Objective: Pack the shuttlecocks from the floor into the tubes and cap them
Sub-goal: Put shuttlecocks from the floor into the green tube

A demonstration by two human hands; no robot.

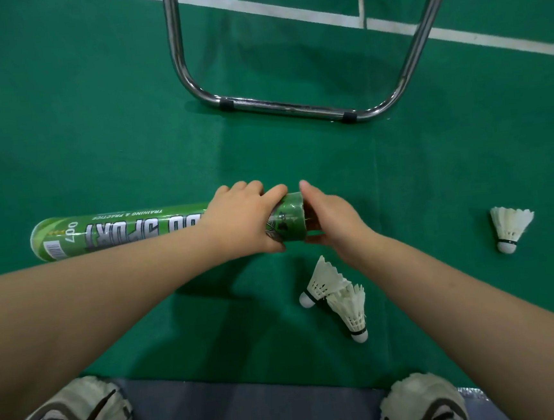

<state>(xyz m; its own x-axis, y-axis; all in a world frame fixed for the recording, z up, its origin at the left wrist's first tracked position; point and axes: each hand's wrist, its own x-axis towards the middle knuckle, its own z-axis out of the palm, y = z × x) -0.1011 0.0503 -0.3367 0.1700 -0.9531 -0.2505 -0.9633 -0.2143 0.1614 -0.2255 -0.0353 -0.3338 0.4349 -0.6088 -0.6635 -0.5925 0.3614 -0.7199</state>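
Shuttlecocks lie on the floor beneath our wrists, two touching, a third shuttlecock apart rightward. Beyond, our left hand clenches the sideways tube; our right hand cups its mouth, grasp unclear.

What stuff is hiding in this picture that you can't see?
Head view:
- Tube mouth: covered by the right hand; whatever it holds there is unseen.
- Tube's inside: opaque wall.
- Tube's lettering: partly under the left hand gripping it.
- Chair frame: cut off by the top edge.
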